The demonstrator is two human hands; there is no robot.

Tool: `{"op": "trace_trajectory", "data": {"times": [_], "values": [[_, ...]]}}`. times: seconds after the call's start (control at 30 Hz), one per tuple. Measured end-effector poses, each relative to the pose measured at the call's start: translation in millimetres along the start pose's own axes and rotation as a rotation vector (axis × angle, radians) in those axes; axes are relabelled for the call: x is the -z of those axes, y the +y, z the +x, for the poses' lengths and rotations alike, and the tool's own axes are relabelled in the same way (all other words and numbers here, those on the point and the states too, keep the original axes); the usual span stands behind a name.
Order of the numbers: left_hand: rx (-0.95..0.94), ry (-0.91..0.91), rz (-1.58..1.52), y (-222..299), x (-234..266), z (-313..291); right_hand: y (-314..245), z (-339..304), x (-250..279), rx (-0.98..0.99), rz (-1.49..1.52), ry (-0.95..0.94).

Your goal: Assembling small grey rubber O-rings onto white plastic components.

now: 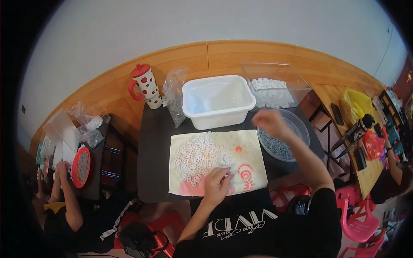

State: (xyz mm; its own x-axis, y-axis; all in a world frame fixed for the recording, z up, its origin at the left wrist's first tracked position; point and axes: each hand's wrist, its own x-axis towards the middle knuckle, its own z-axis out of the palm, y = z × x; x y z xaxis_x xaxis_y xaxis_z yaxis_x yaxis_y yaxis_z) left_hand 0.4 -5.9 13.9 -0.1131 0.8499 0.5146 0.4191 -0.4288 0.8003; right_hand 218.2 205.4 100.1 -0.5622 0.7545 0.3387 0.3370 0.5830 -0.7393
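Small white ring-shaped plastic pieces [198, 157] lie in a loose spread over a cream cloth [254, 172] with red and pink print. At the lower edge of that spread is my left hand [216, 185], thumb and fingers drawn together; anything pinched between them is too small to make out. My right hand [272, 123] hangs over the left rim of a round clear bowl [306, 136], its fingers curled and slightly blurred. Many thin grey pieces [279, 147], apparently screws, fill the bowl. Whatever the right fingers hold is hidden.
Behind the cloth stands a white tub [218, 115], beside a clear bag [175, 96] of small parts and a spotted tumbler [148, 88]. A clear box [297, 84] holds white pieces. At the left, another person's hands [61, 168] work near a red tray [88, 172].
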Motion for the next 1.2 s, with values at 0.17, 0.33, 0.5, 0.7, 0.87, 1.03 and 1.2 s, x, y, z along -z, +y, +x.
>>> {"op": "trace_trajectory", "data": {"times": [0.17,0.33,0.5,0.7,0.87,1.03,1.2], "values": [[-0.049,-0.060,0.076,-1,3,-2,-22,-32,-57,0.285,-0.534,-0.251],[-0.064,-0.060,0.088,-2,-1,-1,-4,-13,-82,0.199,-0.609,-0.209],[-0.106,-0.058,0.089,1,1,0,2,-3,-87,0.166,-0.639,-0.245],[0.202,0.034,-0.219,4,4,0,-46,-47,-90,0.238,0.020,-0.210],[0.175,-0.060,-0.289,-4,8,4,-63,-83,-105,0.276,0.105,-0.108],[0.348,-0.012,-0.451,-11,9,-5,-43,-80,-73,0.288,-0.433,0.082],[0.415,0.012,-0.579,-2,8,4,-33,-83,-81,0.271,-0.556,-0.039]]}}
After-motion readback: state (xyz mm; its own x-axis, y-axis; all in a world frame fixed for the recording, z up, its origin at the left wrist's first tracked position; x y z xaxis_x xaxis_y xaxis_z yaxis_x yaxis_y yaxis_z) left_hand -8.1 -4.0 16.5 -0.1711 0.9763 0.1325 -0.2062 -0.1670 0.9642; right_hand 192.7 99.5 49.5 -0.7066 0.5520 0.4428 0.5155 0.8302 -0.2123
